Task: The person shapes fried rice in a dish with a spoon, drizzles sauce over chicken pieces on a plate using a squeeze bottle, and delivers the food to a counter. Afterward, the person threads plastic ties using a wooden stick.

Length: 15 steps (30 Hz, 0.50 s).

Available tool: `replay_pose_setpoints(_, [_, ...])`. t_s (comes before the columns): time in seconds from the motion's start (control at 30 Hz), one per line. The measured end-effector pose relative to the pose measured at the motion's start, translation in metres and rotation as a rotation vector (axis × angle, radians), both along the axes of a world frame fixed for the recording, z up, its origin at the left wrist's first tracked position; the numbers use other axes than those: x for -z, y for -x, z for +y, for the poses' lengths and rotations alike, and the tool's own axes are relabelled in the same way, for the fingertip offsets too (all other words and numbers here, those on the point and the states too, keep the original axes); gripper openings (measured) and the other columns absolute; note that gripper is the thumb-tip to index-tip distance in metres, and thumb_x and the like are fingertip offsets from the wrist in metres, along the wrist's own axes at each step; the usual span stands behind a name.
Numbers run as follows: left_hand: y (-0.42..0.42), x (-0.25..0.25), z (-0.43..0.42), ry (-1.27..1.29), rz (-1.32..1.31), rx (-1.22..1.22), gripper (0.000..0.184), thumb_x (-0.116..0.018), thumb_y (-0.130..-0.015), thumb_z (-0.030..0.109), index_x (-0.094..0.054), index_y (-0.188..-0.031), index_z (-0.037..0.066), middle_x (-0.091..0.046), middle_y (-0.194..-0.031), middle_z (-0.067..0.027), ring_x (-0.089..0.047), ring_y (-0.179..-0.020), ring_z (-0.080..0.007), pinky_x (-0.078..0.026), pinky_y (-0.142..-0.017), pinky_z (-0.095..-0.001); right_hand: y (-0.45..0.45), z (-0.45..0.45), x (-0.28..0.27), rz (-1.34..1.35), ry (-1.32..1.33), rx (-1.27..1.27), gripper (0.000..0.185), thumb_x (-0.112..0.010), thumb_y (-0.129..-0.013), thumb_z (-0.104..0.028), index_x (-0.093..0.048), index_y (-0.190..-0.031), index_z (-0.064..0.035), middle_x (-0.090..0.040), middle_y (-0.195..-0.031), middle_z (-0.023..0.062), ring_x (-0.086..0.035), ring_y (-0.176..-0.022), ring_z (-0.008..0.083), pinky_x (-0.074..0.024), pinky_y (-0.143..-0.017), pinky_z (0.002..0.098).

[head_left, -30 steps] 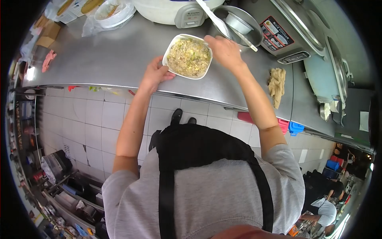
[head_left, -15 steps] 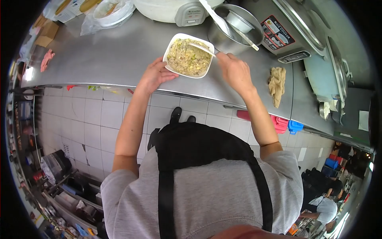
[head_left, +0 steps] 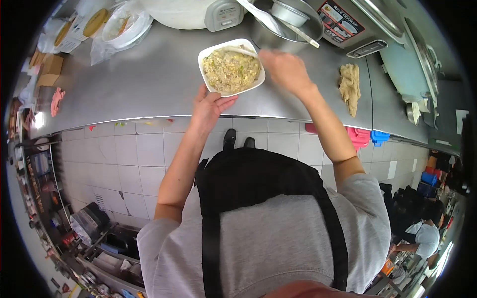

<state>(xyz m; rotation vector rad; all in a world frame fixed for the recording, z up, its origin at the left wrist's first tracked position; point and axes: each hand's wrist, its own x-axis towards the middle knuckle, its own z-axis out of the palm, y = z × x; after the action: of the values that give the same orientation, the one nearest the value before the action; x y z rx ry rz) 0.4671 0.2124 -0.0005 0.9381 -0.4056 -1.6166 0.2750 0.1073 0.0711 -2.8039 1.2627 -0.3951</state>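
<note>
A white squarish bowl [head_left: 206,50] of fried rice [head_left: 231,69] is over the steel counter near its front edge. My left hand [head_left: 211,106] holds the bowl at its near left side, thumb at the rim and fingers beneath. Slightly blurred, my right hand [head_left: 285,69] is closed round a white spoon [head_left: 241,50], whose end lies in the rice at the bowl's far side.
Behind the bowl stand a white cooker [head_left: 194,14] and a metal pot [head_left: 271,39] with utensils. To the right are a rice cooker [head_left: 343,25] and a tan cloth [head_left: 350,89]; a bagged container [head_left: 121,30] is at the left. Another person [head_left: 426,238] works at lower right.
My right hand first brought the spoon into view over the rice, then moved slightly left with it. The bowl looks turned a little, with my left hand's fingers shifted along its near side.
</note>
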Motion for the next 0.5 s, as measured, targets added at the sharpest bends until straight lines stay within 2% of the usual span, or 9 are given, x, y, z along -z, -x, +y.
replay_pose_setpoints(0.07, [0.009, 0.0, 0.002, -0.012, 0.076, -0.064, 0.038, -0.037, -0.078, -0.003, -0.029, -0.116, 0.001, -0.045, -0.114, -0.0243, -0.055, -0.097, -0.0374, -0.05, -0.079, -0.0398, 0.004, 0.003, 0.001, -0.003, 0.003, 0.059, 0.018, -0.048, -0.074, -0.007, -0.053, -0.091, -0.01, -0.058, -0.073, 0.0125, -0.059, -0.067, 0.0332, -0.0477, -0.059, 0.0431])
replay_pose_setpoints(0.13, [0.016, 0.003, 0.001, -0.006, 0.1, -0.06, 0.039, -0.037, -0.079, -0.003, -0.029, -0.116, 0.003, -0.045, -0.115, -0.0229, -0.053, -0.099, -0.037, -0.049, -0.08, -0.0399, 0.001, 0.016, 0.008, -0.041, -0.152, 0.047, 0.016, -0.049, -0.073, -0.006, -0.051, -0.088, -0.0065, -0.058, -0.072, 0.0154, -0.058, -0.067, 0.0343, -0.0468, -0.059, 0.0447])
replay_pose_setpoints(0.2, [0.021, 0.002, 0.003, -0.005, 0.125, -0.066, 0.039, -0.037, -0.079, -0.003, -0.029, -0.117, 0.004, -0.045, -0.116, -0.0214, -0.052, -0.101, -0.0367, -0.049, -0.081, -0.0401, -0.002, 0.033, 0.013, -0.126, -0.164, 0.018, 0.013, -0.05, -0.073, -0.005, -0.049, -0.086, -0.0038, -0.057, -0.072, 0.0185, -0.057, -0.066, 0.0358, -0.0453, -0.06, 0.0462])
replay_pose_setpoints(0.27, [0.024, 0.0, 0.005, -0.04, 0.165, -0.11, 0.039, -0.037, -0.08, -0.002, -0.029, -0.117, 0.006, -0.045, -0.116, -0.0195, -0.052, -0.102, -0.0358, -0.048, -0.081, -0.0395, -0.003, 0.042, 0.015, -0.309, -0.164, 0.154, 0.014, -0.051, -0.074, -0.005, -0.047, -0.087, -0.0024, -0.056, -0.071, 0.0204, -0.056, -0.065, 0.0371, -0.0444, -0.06, 0.0468])
replay_pose_setpoints(0.4, [0.024, 0.002, 0.007, -0.015, 0.161, -0.104, 0.037, -0.037, -0.082, -0.001, -0.029, -0.117, 0.006, -0.045, -0.116, -0.0188, -0.052, -0.102, -0.0352, -0.048, -0.08, -0.0392, -0.013, 0.061, 0.025, -0.305, -0.161, 0.105, 0.012, -0.049, -0.076, -0.006, -0.046, -0.087, -0.0021, -0.055, -0.071, 0.0198, -0.055, -0.062, 0.0381, -0.0451, -0.056, 0.0453])
replay_pose_setpoints(0.5, [0.021, 0.002, 0.005, -0.031, 0.163, -0.063, 0.036, -0.039, -0.083, 0.001, -0.025, -0.116, 0.006, -0.045, -0.113, -0.0188, -0.057, -0.094, -0.0339, -0.049, -0.075, -0.0388, -0.016, 0.059, 0.008, -0.336, -0.142, 0.14, 0.014, -0.05, -0.074, -0.004, -0.047, -0.088, -0.0026, -0.055, -0.071, 0.0186, -0.056, -0.061, 0.0373, -0.0458, -0.054, 0.0438])
